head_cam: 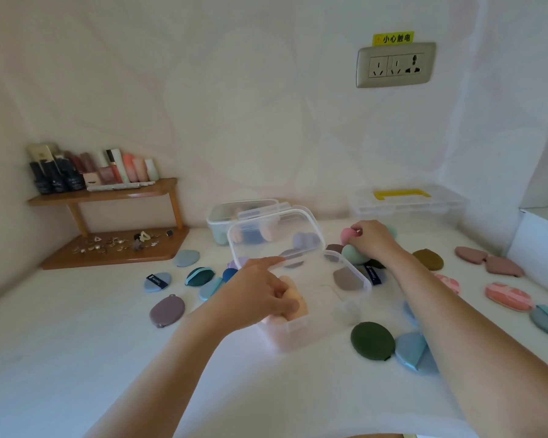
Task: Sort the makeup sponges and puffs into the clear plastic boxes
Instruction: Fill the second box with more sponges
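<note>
meanwhile, a person's right hand (372, 240) pinches a pink sponge (347, 234) by its tip toward the far edge of the table (76, 343), just beside a mint sponge (351, 254). the left hand (260, 295), index finger stretched out, curls round a peach sponge (295, 306) inside the open clear box (301, 335) at the table's middle. done well, the step likely calls for lifting the pink sponge straight up so the mint one does not roll. it should then pass over the box's open right side, not under the raised lid (276, 235), and go down next to the peach one, with the left hand drawn aside from the opening. the sponges are egg-shaped and matte, and look soft enough to dent. flat teardrop puffs, among them a dark green puff (372, 341), lie scattered round the box toward the left and right edges.
</note>
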